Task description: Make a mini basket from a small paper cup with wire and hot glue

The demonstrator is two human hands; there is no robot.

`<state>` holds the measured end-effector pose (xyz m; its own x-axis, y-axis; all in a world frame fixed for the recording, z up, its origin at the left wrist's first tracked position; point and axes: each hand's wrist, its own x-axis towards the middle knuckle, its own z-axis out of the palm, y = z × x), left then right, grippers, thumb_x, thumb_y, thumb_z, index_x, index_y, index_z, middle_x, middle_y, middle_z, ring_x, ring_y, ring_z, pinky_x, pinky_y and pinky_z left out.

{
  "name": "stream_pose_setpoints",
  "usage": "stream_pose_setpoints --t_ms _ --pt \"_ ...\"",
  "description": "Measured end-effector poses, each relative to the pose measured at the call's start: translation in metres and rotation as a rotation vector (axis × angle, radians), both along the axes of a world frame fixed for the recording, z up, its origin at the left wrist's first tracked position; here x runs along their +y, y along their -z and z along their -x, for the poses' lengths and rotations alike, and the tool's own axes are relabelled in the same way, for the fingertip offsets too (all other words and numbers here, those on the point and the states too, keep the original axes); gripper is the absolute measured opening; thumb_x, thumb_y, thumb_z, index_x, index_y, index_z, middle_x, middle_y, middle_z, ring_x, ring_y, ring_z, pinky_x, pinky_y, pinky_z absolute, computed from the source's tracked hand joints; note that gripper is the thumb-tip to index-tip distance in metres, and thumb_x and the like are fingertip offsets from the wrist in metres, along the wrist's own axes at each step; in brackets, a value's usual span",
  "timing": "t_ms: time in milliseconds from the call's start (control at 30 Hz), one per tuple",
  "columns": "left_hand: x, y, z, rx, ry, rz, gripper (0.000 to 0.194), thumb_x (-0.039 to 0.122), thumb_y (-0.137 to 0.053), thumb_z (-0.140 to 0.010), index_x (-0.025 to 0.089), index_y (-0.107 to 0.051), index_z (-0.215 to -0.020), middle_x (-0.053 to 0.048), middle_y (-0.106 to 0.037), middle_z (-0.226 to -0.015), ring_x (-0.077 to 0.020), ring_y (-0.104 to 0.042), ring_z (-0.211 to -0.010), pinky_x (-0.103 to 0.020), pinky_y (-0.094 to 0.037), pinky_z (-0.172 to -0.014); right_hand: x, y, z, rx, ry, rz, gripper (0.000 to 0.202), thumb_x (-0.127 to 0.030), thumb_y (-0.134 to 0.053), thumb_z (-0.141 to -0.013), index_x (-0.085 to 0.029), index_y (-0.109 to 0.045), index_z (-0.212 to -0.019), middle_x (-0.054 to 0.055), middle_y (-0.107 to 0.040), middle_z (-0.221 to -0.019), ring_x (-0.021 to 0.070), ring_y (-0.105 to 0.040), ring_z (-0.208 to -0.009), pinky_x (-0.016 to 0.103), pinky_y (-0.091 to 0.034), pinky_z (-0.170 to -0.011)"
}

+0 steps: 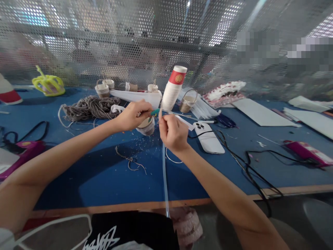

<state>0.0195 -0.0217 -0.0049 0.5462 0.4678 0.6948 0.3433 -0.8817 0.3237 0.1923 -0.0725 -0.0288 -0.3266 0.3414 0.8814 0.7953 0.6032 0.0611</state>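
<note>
My left hand [134, 116] is closed around a small teal-handled tool [155, 111], above a small cup [146, 127] wrapped in pale material. To its right, my right hand [173, 131] pinches the upper end of a long translucent strip [164, 173], which hangs down past the table's front edge. The two hands are close together at the middle of the table. A loop of white cord [173, 160] lies below my right hand.
Gray yarn [91, 107] lies left of the hands. Behind them stand stacked paper cups [171, 92] and a small basket [187, 102]. A white phone [208, 139], black cables [238, 161] and a magenta device [308, 152] lie to the right; a yellow-green basket [49, 85] stands back left.
</note>
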Motion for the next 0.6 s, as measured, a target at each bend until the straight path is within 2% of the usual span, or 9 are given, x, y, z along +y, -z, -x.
stream_pose_setpoints --t_ms 133,300,467,600 --pt "-0.001 -0.002 0.003 0.058 0.095 0.023 0.022 0.024 -0.047 -0.086 0.017 -0.055 -0.067 -0.001 -0.052 -0.059 -0.0127 -0.046 -0.064 -0.027 -0.04 -0.06 0.008 -0.006 -0.01 0.088 0.026 0.024 0.018 -0.022 -0.037 -0.092 -0.022 -0.044 -0.076 0.002 -0.055 -0.062 0.0136 -0.052 -0.058 0.029 -0.036 -0.054" --pt "-0.002 -0.004 0.003 -0.04 0.158 0.09 0.031 0.036 -0.045 -0.09 0.017 -0.058 -0.069 -0.002 -0.057 -0.062 -0.0122 -0.049 -0.064 -0.027 -0.042 -0.062 0.021 0.007 -0.016 0.112 0.029 0.125 0.018 -0.023 -0.036 -0.091 -0.022 -0.045 -0.076 0.002 -0.054 -0.061 0.0136 -0.05 -0.055 0.028 -0.033 -0.052" --pt "0.002 0.001 0.001 -0.211 0.142 0.182 0.036 0.043 -0.045 -0.089 0.016 -0.056 -0.068 -0.002 -0.056 -0.064 -0.0101 -0.05 -0.063 -0.024 -0.042 -0.06 0.021 0.021 -0.006 0.143 -0.045 0.283 0.016 -0.023 -0.036 -0.089 -0.021 -0.042 -0.075 0.001 -0.053 -0.06 0.0127 -0.048 -0.051 0.027 -0.032 -0.05" --pt "0.003 0.003 -0.001 -0.233 0.06 0.184 0.033 0.041 -0.049 -0.087 0.016 -0.056 -0.069 0.0 -0.054 -0.063 -0.0099 -0.048 -0.062 -0.024 -0.04 -0.059 0.013 0.024 0.006 0.252 -0.134 0.416 0.016 -0.022 -0.036 -0.089 -0.023 -0.039 -0.072 -0.002 -0.049 -0.056 0.0121 -0.047 -0.048 0.027 -0.033 -0.049"
